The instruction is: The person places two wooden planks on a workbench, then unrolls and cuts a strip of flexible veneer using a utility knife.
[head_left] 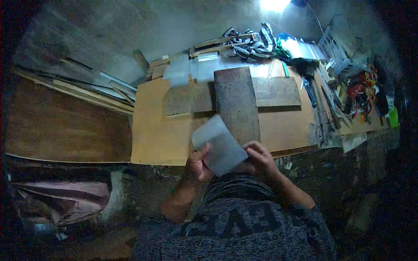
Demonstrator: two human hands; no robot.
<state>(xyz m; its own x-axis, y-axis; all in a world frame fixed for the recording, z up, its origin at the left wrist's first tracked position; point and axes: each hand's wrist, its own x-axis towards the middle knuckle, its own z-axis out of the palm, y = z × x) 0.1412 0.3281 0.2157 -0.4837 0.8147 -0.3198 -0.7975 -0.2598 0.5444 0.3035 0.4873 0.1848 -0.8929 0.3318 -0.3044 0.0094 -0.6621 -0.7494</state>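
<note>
A pale, greyish rectangular sheet (220, 145) is held tilted in front of my body, over the near edge of the worktable; its material is hard to tell. My left hand (200, 163) grips its left side, thumb on the face and fingers behind. At the sheet's right corner, my right hand (260, 157) is closed with its fingertips pinching the edge. Just beyond the sheet lies a dark, worn wooden board (237, 95) pointing away from me. It crosses over a second, sideways wooden board (278, 92). The sheet hides part of the first board's near end.
More pale sheets (177, 71) lie at the back of the tan tabletop (152, 126). Behind them is a black-and-white striped cloth (257, 48). Pliers (310, 92), a plastic crate (336, 52) and clutter crowd the right side. Long wooden strips (82, 89) lie at the left.
</note>
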